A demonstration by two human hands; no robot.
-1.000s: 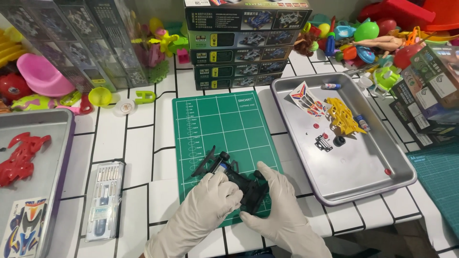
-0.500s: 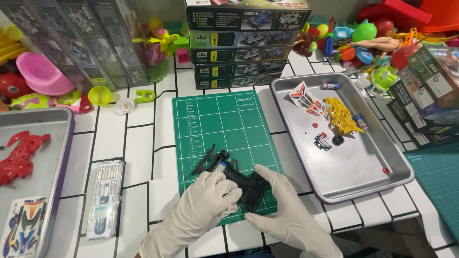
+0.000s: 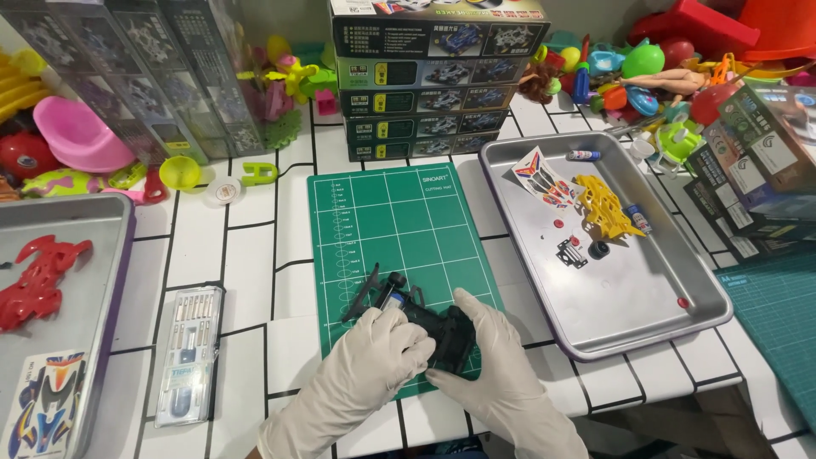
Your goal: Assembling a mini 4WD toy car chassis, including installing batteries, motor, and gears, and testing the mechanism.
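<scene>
Only one view here, the head cam looking down, so here goes. Both gloved hands are on a black model car chassis (image 3: 429,327) sitting on the near end of the green cutting mat (image 3: 399,229), right at the bottom-middle of the frame. The left hand (image 3: 382,361) has its fingers curled over the chassis from the left, clamping the front part near a small black wheel (image 3: 396,279); the right hand (image 3: 484,357) wraps around the back end from the right, fingers closed on it too. So neither hand is spread, both are pinching the same piece between them. The chassis runs on a diagonal, its long axis going from up-left by the wheel down-right toward the right palm, so the free end pokes out away from the person on the left-hand side. Containers: the metal tray on the right (image 3: 680,319) holds a yellow plastic body part (image 3: 603,217), a sticker sheet (image 3: 540,177), a little black part (image 3: 571,252) and a couple of red bits. The tray on the left (image 3: 110,255) has a red car body shell (image 3: 38,280) and another decal sheet (image 3: 42,412). A clear case of small screwdriver bits (image 3: 189,353) lies between that tray and the mat, and stacked model kit boxes (image 3: 433,85) sit behind it.
</scene>
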